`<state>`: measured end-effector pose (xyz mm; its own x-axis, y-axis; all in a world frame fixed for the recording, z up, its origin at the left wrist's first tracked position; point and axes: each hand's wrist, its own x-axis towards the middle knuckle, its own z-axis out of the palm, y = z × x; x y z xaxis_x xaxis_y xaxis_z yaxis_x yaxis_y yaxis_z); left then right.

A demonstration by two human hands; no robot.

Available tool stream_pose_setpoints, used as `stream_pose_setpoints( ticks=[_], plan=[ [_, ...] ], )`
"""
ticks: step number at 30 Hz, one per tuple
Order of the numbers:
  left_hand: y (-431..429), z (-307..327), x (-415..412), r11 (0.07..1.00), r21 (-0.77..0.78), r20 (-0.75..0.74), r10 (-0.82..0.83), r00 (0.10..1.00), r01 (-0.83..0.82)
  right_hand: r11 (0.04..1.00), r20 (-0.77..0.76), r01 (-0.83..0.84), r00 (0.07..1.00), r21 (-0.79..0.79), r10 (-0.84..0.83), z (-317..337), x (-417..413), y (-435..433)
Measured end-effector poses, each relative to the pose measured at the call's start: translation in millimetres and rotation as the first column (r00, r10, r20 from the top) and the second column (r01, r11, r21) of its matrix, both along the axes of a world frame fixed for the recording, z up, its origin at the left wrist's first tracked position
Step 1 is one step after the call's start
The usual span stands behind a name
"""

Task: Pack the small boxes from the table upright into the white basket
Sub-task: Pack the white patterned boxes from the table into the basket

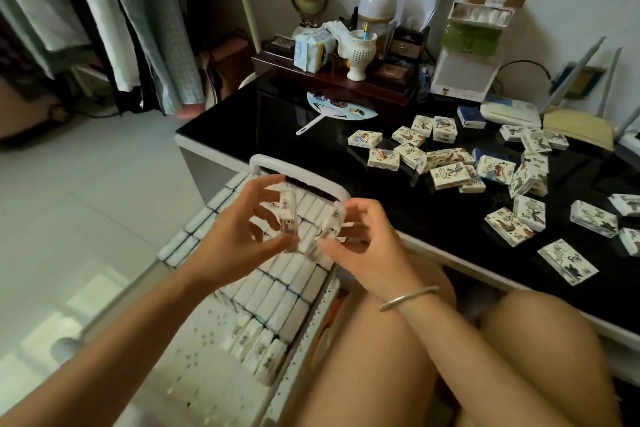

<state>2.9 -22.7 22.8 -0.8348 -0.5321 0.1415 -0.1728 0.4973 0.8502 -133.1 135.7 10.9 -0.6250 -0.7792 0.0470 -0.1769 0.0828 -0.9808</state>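
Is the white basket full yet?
Not full. Upright small boxes fill the far rows, but the near end of the white basket shows bare speckled floor.

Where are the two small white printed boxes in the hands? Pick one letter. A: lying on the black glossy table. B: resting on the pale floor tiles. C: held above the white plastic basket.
C: the left hand pinches one small white printed box and the right hand another small white printed box, both above the white plastic basket and its packed upright rows.
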Motion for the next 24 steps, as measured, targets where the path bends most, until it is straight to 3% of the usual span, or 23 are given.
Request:
stream_pose_setpoints(
  ticks=[6,11,15,19,22,24],
  plan=[
    [-15.3,-19.7,82.7,0.991,0.057,0.081,0.117,0.99,-0.122,0.988,0.034,-0.127,0.992,0.09,0.124,-14.3,82.0,-5.9],
    [-16.3,-42.7,121.8,0.981,-0.112,0.21,0.182,0.961,-0.161,0.975,-0.355,-0.059,0.925,0.216,0.135,-40.6,125.0,-22.0],
    [-23.7,-55.4,125.9,0.981,-0.181,0.364,0.136,0.921,-0.073,0.979,-0.663,0.088,0.746,0.185,0.059,-64.1,145.7,-36.0],
    [-22.7,-58.8,113.4,0.984,-0.175,0.439,0.058,0.896,0.022,0.943,-0.776,0.213,0.627,0.257,0.07,-77.3,153.0,-47.0],
    [-24.7,-65.2,109.1,0.994,-0.1,0.484,0.006,0.875,0.048,0.906,-0.812,0.292,0.577,0.306,0.089,-84.8,156.6,-50.1],
    [-27.0,-70.5,107.9,0.994,0.111,0.471,-0.042,0.881,-0.012,0.893,-0.805,0.317,0.589,0.319,0.078,-88.4,156.5,-50.7]
  ],
)
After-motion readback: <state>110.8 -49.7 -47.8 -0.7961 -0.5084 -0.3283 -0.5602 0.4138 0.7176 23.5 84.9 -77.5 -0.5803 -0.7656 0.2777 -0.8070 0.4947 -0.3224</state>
